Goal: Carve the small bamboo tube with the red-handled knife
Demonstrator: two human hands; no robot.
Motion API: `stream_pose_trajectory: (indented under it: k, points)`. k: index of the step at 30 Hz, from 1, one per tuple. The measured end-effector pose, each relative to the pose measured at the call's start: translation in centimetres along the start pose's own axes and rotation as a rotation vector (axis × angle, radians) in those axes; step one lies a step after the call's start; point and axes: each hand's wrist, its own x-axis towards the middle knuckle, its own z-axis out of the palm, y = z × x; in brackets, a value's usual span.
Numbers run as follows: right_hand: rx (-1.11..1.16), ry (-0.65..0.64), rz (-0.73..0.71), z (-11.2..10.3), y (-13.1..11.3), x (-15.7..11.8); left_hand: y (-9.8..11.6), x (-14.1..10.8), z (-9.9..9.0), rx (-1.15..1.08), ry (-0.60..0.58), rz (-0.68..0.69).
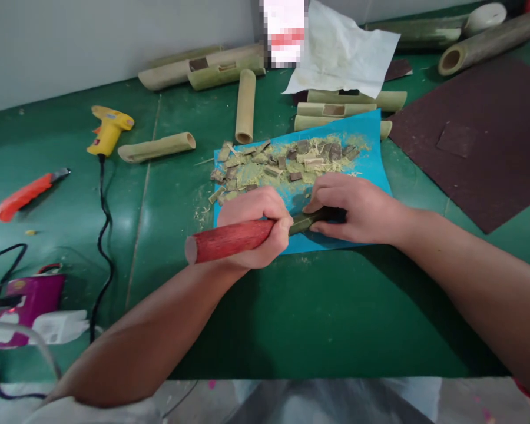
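Note:
My left hand (265, 227) is wrapped around a thick red rod (232, 240) with a flat, pale end pointing left. From the other side of that fist a dark green strip (302, 222) runs toward my right hand (357, 209), whose thumb and fingers pinch it. Whether rod and strip are joined is hidden inside the left hand. Both hands are over the near edge of a blue sheet (371, 159). Dark and pale bamboo chips (295, 176) and yellowish sawdust (251, 174) lie on the sheet just beyond them.
A yellow glue gun (108, 129), a red utility knife (30, 194) and a purple power strip (39, 300) lie left. Bamboo tubes (246, 106) and cut pieces (159, 147) lie behind. White paper (344, 53) and a dark brown sheet (481, 135) are at right, on the green table (318, 318).

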Motion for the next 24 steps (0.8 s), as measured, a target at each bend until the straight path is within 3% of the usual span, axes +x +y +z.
stream_pose_trajectory:
  k: [5,12,24]
  points:
    - [0.005,0.001,0.006,0.0,0.0,0.0,-0.5,0.0,0.2,-0.042,0.040,0.015]
    - [0.018,0.001,0.020,0.0,-0.1,0.0,-0.1,0.4,0.0,-0.037,-0.080,-0.031]
    - [0.026,0.012,-0.004,0.0,-0.1,0.0,0.5,0.9,0.3,-0.022,-0.123,-0.071]
